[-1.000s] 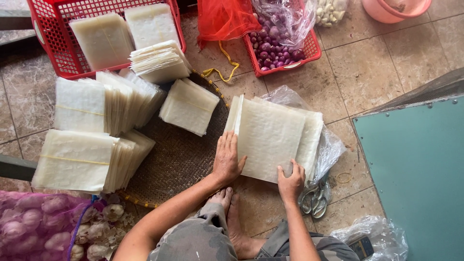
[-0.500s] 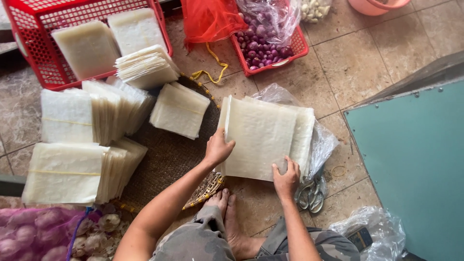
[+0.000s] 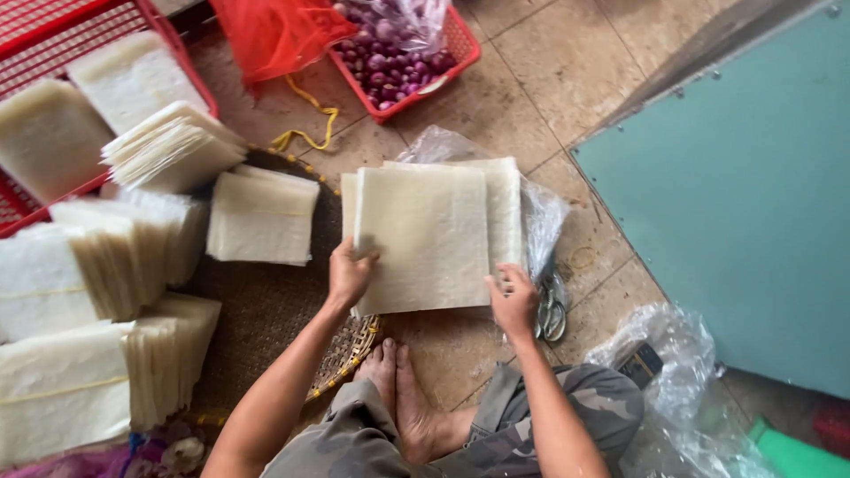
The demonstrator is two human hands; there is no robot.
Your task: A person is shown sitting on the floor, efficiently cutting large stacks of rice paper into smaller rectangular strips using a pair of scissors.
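Two hands, left hand (image 3: 348, 273) and right hand (image 3: 514, 301), hide the sheet stack's (image 3: 423, 235) lower corners.

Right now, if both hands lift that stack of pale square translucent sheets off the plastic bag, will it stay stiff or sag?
The stack of pale square sheets lies flat with straight edges, so probably stiffish, perhaps brittle. The sheets look thin and loose, so they may slide apart.
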